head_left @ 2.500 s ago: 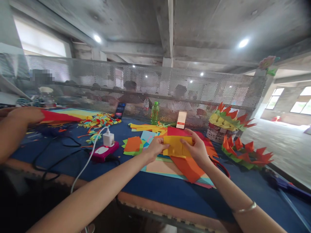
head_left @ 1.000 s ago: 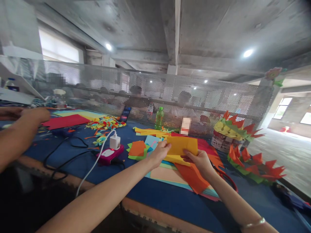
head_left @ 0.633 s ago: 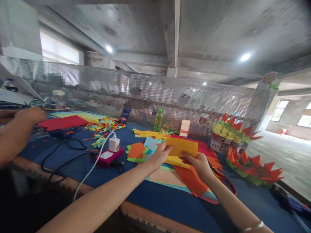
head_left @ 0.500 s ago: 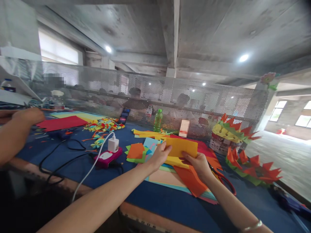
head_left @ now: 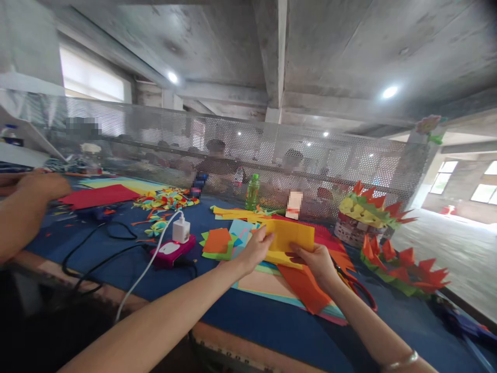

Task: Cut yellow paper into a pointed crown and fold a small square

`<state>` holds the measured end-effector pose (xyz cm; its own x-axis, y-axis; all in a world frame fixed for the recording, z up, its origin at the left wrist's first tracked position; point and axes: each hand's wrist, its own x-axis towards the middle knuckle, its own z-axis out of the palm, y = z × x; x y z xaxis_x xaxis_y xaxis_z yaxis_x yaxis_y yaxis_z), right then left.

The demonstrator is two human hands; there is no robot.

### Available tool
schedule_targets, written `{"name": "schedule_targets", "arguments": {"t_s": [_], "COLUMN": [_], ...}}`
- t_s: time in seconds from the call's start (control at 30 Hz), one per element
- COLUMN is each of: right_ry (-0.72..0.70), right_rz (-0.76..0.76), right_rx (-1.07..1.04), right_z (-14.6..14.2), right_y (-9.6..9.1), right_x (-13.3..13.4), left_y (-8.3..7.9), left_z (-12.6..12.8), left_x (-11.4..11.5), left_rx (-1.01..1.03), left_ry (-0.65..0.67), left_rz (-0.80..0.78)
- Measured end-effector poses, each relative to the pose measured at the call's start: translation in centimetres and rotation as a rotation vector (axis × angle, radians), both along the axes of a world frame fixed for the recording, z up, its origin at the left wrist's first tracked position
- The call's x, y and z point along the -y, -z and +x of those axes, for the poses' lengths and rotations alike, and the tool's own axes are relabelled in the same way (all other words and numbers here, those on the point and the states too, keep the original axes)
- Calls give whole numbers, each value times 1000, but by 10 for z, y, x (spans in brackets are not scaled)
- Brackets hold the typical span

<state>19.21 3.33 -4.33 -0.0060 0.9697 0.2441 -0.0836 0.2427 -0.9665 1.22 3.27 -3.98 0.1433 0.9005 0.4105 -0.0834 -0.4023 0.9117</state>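
A folded sheet of yellow paper (head_left: 293, 233) is held up between my two hands over a pile of coloured paper. My left hand (head_left: 257, 247) pinches its left edge, thumb on the near face. On the right, my right hand (head_left: 315, 258) grips the lower right part with the thumb across the front. Beneath lie an orange sheet (head_left: 305, 290) and a pale peach sheet (head_left: 262, 286). Red-handled scissors (head_left: 363, 292) rest by my right wrist, partly hidden by it. Left of the pile sit small orange squares (head_left: 217, 241) on green ones.
A pink power strip (head_left: 173, 252) with a white charger (head_left: 181, 229) and cables lies left. Behind stand a green bottle (head_left: 252, 192) and a mesh divider (head_left: 166, 140). Folded-paper crowns (head_left: 407, 269) sit right. A co-worker's hand (head_left: 46, 185) is at far left, near red paper (head_left: 103, 197).
The yellow paper and both my hands stay almost in place, with only a very slight shift. At the far left, the co-worker's hand has moved a little.
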Motion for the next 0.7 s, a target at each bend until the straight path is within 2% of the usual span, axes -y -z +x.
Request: {"name": "schedule_targets", "arguments": {"t_s": [0.2,0.4,0.53,0.7], "right_ry": [8,-16,-16,-25], "right_rz": [-28,-54,-108,-145], "right_rx": [24,47,8,-47], "right_z": [3,7,9,13], "right_y": [-3,-6,-7,-7], "right_x": [-1,-1,-1,-4], "left_y": [-1,-5,-10,-14], "left_z": [-1,-6,-8,-7], "left_x": [-4,-9,-6,-2], "left_rx": [63,195,218,239], "left_ry": [69,224,222,235], "left_rz": [-116,-304,-385,-386]}}
